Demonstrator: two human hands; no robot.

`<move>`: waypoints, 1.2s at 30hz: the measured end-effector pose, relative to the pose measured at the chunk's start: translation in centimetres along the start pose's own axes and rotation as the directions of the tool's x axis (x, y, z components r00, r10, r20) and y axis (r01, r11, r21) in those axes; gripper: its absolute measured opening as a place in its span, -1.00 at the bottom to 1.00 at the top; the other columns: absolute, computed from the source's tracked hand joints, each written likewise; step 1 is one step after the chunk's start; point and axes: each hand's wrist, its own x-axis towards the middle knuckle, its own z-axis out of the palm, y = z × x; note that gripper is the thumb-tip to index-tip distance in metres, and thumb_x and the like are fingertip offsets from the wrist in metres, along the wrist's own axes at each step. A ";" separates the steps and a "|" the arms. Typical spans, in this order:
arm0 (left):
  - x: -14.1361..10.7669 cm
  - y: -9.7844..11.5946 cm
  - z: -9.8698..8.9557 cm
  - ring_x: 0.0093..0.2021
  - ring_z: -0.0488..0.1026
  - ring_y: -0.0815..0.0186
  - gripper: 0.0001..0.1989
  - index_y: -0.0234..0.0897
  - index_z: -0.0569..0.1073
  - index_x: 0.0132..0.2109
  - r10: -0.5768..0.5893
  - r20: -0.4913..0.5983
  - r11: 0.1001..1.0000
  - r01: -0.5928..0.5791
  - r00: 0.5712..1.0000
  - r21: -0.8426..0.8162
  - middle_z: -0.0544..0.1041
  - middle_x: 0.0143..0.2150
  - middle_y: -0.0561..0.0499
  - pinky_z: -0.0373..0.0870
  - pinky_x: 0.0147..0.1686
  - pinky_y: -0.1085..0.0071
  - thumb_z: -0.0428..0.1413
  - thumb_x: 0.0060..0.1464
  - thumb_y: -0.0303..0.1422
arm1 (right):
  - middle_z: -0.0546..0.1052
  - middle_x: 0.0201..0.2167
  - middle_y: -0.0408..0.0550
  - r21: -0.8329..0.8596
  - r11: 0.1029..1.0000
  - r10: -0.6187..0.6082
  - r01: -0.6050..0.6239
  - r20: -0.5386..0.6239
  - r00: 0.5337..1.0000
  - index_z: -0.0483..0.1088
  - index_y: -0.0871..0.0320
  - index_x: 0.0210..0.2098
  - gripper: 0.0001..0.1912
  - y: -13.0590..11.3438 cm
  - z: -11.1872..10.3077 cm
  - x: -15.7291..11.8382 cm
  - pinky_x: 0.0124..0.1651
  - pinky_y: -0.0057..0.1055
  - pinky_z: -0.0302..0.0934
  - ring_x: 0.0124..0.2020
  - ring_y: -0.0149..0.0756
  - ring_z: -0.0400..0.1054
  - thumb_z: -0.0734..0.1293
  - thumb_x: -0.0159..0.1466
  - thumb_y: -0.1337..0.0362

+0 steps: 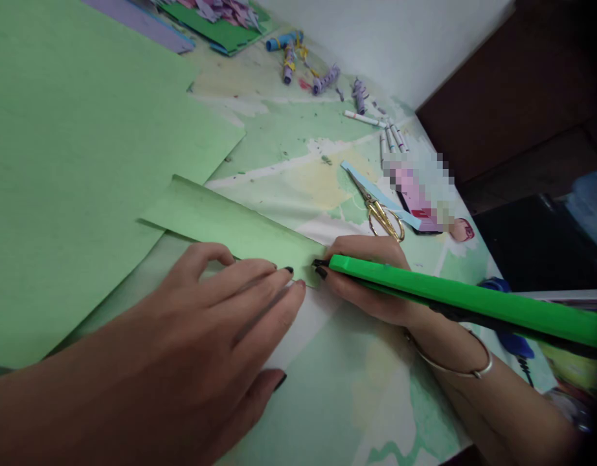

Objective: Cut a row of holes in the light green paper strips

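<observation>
A light green paper strip [250, 226] lies slanted on the patterned table cover, its left end over a large green sheet [85, 149]. My left hand [230, 323] rests along the strip's lower edge, fingers stretched out and fingertips on the paper. At the strip's right end, my right hand [371, 278] is closed in a pinch around a long bright green tool [449, 294] with a dark tip. That tip meets the paper; whether it is a blade or a pen cannot be made out. A thin bracelet circles the right wrist.
Gold scissors [383, 217] lie beside a pale blue strip [376, 191]. Farther right is a pink phone-like item [415, 200]. Markers [393, 139], curled paper rolls [326, 80] and a dark green sheet [225, 35] with scraps sit toward the back, near a wall.
</observation>
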 end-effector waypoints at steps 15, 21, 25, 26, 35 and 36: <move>0.2 -3.9 -0.2 0.36 -0.16 -0.21 -0.28 -0.32 0.05 0.32 -0.218 0.212 0.960 0.170 0.953 0.222 -0.10 0.38 -0.37 -0.12 0.18 -0.24 -0.05 0.14 -0.02 | 0.29 -0.62 -0.22 0.076 0.997 0.016 -0.019 0.046 0.999 0.32 0.22 -0.53 -0.86 0.5 -0.6 0.1 -0.51 -0.54 -0.01 -0.57 -0.52 0.11 0.29 0.16 0.35; 0.3 -3.9 -0.3 0.35 -0.13 -0.22 -0.23 -0.31 0.08 0.32 -0.235 0.215 0.956 0.185 0.948 0.228 -0.05 0.37 -0.40 -0.10 0.18 -0.22 -0.07 0.11 0.07 | 0.28 -0.64 -0.21 0.038 0.997 0.060 -0.061 0.039 0.997 0.32 0.22 -0.55 -0.86 0.1 -0.6 0.2 -0.54 -0.52 -0.03 -0.58 -0.50 0.11 0.27 0.14 0.35; 0.3 -3.6 -0.3 0.35 -0.13 -0.21 -0.27 -0.32 0.09 0.32 -0.233 0.211 0.956 0.184 0.949 0.226 -0.05 0.37 -0.38 -0.12 0.19 -0.22 -0.11 0.15 0.04 | 0.27 -0.65 -0.21 0.041 0.996 0.075 -0.076 0.023 0.997 0.32 0.22 -0.56 -0.84 0.2 -0.5 0.1 -0.54 -0.51 -0.03 -0.59 -0.50 0.10 0.27 0.14 0.34; 0.4 -3.6 -0.3 0.35 -0.14 -0.21 -0.28 -0.33 0.10 0.31 -0.235 0.207 0.956 0.188 0.950 0.224 -0.05 0.37 -0.39 -0.13 0.19 -0.22 -0.11 0.15 0.03 | 0.26 -0.66 -0.21 0.043 0.996 0.077 -0.077 0.017 0.997 0.32 0.22 -0.57 -0.84 0.3 -0.5 0.1 -0.54 -0.51 -0.03 -0.59 -0.50 0.09 0.28 0.13 0.34; 0.3 -3.3 -0.7 0.20 0.14 -0.33 -0.37 -0.13 0.25 0.24 -0.185 0.136 0.954 0.144 0.973 0.263 0.25 0.21 -0.29 -0.05 0.10 -0.34 0.02 0.06 -0.02 | 0.27 -0.61 -0.23 0.148 0.989 0.031 -0.023 -0.048 0.998 0.34 0.24 -0.53 -0.82 0.9 -0.8 0.1 -0.50 -0.57 0.03 -0.54 -0.54 0.14 0.31 0.20 0.36; 0.2 -3.1 -0.8 0.15 0.20 -0.31 -0.42 -0.08 0.28 0.22 -0.165 0.118 0.953 0.128 0.979 0.274 0.29 0.14 -0.26 -0.02 0.09 -0.35 0.01 0.07 -0.04 | 0.30 -0.60 -0.23 0.162 0.987 0.020 -0.011 -0.053 0.998 0.35 0.24 -0.53 -0.82 1.0 -0.9 0.1 -0.49 -0.57 0.05 -0.54 -0.54 0.16 0.32 0.20 0.37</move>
